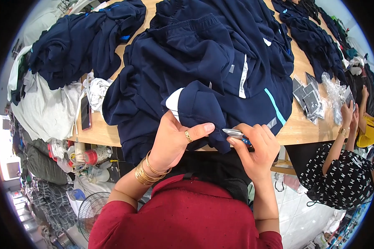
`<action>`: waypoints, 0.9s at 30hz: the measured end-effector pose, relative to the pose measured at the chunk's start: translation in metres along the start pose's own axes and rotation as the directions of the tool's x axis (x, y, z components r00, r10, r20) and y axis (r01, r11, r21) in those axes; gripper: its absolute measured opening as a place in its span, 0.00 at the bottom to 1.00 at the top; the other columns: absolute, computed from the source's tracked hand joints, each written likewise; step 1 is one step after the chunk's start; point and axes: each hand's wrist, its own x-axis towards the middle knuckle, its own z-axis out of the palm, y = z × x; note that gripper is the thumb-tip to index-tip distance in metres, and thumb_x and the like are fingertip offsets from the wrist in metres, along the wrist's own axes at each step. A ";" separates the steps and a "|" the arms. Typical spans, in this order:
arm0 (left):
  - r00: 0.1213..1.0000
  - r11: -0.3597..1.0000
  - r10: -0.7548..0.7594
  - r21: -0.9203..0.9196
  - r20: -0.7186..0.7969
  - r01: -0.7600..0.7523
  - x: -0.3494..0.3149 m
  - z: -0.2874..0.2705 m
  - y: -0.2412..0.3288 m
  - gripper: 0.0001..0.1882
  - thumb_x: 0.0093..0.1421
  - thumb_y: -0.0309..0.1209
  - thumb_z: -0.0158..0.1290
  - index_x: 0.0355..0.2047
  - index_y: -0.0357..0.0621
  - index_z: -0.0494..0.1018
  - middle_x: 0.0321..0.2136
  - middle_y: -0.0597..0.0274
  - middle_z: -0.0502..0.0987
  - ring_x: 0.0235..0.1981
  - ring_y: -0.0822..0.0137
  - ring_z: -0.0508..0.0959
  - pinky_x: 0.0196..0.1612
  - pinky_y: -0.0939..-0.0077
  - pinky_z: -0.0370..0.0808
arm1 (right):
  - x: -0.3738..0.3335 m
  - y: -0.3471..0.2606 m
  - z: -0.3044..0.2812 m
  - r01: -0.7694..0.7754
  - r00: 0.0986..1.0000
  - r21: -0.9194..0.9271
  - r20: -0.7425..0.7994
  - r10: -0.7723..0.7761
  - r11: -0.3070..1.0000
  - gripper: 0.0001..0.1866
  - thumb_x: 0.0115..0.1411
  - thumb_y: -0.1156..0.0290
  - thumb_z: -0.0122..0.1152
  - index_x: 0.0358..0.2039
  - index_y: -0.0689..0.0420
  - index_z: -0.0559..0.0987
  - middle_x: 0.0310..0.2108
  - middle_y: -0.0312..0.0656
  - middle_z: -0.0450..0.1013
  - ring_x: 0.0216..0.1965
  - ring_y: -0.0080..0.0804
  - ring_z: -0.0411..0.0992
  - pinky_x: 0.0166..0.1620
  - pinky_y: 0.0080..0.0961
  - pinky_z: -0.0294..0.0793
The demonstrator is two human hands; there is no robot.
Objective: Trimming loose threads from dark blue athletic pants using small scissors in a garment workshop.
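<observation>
A navy garment (pixel 201 101) with a white panel is held up at the table's near edge, with my left hand (pixel 174 137) closed on it, thumb pressed on top. In my right hand (pixel 257 145) sits a small pair of thread snips (pixel 233 133), silver blades pointing left at the cloth edge. The blade tips are close to the fabric; whether they touch it I cannot tell. Behind lies a heap of navy garments (pixel 183 54) with an elastic waistband, a white stripe and a light blue stripe.
More navy clothes (pixel 79 41) lie at the far left, near a phone (pixel 86 113) and white cloth (pixel 97 93). Right of the heap are small plastic-wrapped packets (pixel 311 99). A co-worker (pixel 340 170) in a patterned black top handles a packet there. A fan (pixel 93 209) stands lower left.
</observation>
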 end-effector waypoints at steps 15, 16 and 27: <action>0.999 0.998 0.031 0.047 -0.006 -0.031 -0.002 0.002 0.000 0.20 0.46 0.14 0.55 0.41 0.31 0.65 0.36 0.57 0.73 0.36 0.68 0.75 0.44 0.76 0.73 | -0.001 -0.004 0.000 0.018 1.000 -0.069 -0.008 -0.019 0.997 0.13 0.40 0.64 0.67 0.26 0.54 0.75 0.16 0.32 0.61 0.16 0.26 0.58 0.20 0.22 0.54; 0.999 0.998 0.040 0.047 -0.003 -0.040 -0.002 0.002 0.000 0.20 0.46 0.14 0.55 0.41 0.31 0.65 0.36 0.56 0.73 0.36 0.68 0.75 0.43 0.76 0.73 | -0.001 -0.004 0.000 0.019 1.000 -0.069 -0.008 -0.019 0.997 0.13 0.40 0.64 0.67 0.26 0.54 0.75 0.16 0.32 0.61 0.16 0.26 0.58 0.20 0.22 0.54; 0.997 0.999 0.032 0.030 -0.065 -0.030 -0.003 0.004 -0.002 0.20 0.46 0.16 0.56 0.41 0.30 0.64 0.36 0.57 0.73 0.37 0.69 0.75 0.44 0.77 0.72 | 0.002 -0.010 0.002 -0.087 0.990 0.239 -0.085 0.110 0.967 0.21 0.35 0.68 0.71 0.33 0.57 0.77 0.18 0.33 0.67 0.16 0.23 0.61 0.18 0.17 0.59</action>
